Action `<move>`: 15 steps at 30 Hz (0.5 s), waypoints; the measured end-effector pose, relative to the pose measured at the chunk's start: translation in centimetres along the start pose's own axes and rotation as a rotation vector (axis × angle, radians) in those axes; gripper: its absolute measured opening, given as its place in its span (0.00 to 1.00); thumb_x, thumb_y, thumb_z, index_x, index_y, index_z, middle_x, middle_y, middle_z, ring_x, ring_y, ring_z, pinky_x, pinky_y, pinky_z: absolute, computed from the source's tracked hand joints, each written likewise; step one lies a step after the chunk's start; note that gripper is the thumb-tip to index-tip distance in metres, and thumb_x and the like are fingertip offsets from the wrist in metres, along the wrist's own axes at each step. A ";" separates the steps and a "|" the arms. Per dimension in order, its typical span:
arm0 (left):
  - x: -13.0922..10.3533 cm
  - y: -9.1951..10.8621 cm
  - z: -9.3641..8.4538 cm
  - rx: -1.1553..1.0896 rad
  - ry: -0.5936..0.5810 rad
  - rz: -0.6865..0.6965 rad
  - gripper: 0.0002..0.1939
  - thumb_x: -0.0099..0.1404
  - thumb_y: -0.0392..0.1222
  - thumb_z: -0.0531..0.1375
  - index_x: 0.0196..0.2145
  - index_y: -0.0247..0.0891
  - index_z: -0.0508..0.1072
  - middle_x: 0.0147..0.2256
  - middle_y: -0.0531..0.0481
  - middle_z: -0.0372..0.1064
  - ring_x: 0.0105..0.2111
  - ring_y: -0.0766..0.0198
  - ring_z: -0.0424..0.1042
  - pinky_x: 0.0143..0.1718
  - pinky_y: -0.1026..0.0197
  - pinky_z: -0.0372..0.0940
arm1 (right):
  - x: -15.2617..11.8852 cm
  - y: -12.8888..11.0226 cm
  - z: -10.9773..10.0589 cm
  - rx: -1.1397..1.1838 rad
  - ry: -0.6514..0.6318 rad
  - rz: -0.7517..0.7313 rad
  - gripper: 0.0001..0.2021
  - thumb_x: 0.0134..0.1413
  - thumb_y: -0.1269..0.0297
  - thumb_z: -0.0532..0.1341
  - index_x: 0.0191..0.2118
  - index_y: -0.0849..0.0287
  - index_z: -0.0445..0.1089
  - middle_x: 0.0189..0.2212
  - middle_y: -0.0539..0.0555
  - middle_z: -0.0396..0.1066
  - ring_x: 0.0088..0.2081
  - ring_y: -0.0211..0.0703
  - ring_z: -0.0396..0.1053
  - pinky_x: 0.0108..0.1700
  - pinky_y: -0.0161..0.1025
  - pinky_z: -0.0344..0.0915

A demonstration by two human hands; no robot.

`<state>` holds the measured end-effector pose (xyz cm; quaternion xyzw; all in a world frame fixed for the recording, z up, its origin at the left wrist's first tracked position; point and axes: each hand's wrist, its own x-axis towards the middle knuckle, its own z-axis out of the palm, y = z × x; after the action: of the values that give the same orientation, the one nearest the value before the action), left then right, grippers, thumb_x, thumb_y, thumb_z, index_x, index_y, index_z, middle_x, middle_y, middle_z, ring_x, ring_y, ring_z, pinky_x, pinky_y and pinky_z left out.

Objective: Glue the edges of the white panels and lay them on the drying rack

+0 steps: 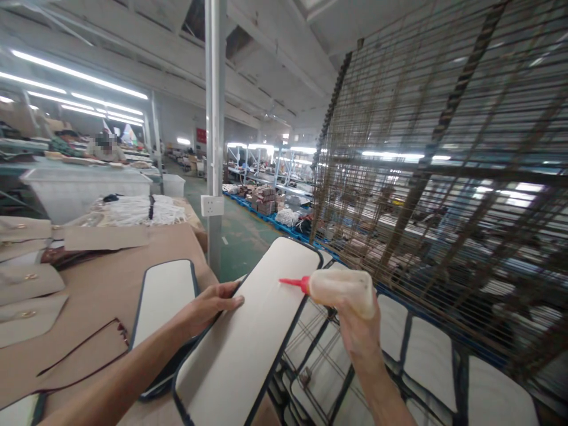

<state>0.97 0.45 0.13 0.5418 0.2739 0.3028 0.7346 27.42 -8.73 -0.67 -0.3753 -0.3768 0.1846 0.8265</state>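
Note:
My left hand (220,303) grips the left edge of a long white panel (252,331) with rounded corners and a dark rim, thumb lying on its face. The panel is held tilted in front of me. In my right hand (361,331) is a squeeze glue bottle (341,289) with a red nozzle, lying almost level. Its tip points left over the upper part of the panel; whether it touches the surface I cannot tell. A faint line runs along the panel below the tip. The right hand's fingers are mostly hidden behind the bottle.
On the brown table (102,284) at left lie another dark-rimmed white panel (166,296), eyeglasses (84,349) and beige flap pieces (31,281). A wire rack (426,148) rises at right, with more panels (428,349) on it below. A metal post (215,118) stands ahead.

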 end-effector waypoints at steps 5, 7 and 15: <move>0.0 0.3 0.5 -0.021 0.001 0.021 0.30 0.48 0.40 0.69 0.51 0.35 0.74 0.33 0.44 0.78 0.28 0.57 0.75 0.32 0.62 0.67 | -1.3 1.5 0.5 -0.089 -0.114 0.008 0.30 0.32 0.61 0.74 0.47 0.55 0.67 0.40 0.53 0.72 0.41 0.49 0.70 0.47 0.49 0.68; 0.0 0.3 0.3 -0.015 0.010 0.037 0.29 0.47 0.39 0.69 0.49 0.35 0.75 0.33 0.45 0.78 0.27 0.58 0.74 0.31 0.63 0.67 | -3.0 2.1 0.4 -0.118 -0.224 0.078 0.33 0.28 0.62 0.75 0.47 0.54 0.68 0.41 0.53 0.73 0.41 0.50 0.71 0.45 0.46 0.70; -0.3 0.3 0.2 0.022 -0.003 0.035 0.23 0.49 0.38 0.68 0.45 0.33 0.77 0.33 0.44 0.78 0.29 0.58 0.74 0.29 0.64 0.65 | 0.4 1.4 2.0 -0.133 -0.034 -0.122 0.33 0.34 0.58 0.73 0.50 0.57 0.65 0.43 0.54 0.71 0.43 0.48 0.70 0.48 0.47 0.67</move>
<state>0.88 0.22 0.53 0.5552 0.2666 0.3117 0.7235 26.10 -6.62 -0.60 -0.4024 -0.4243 0.1147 0.8031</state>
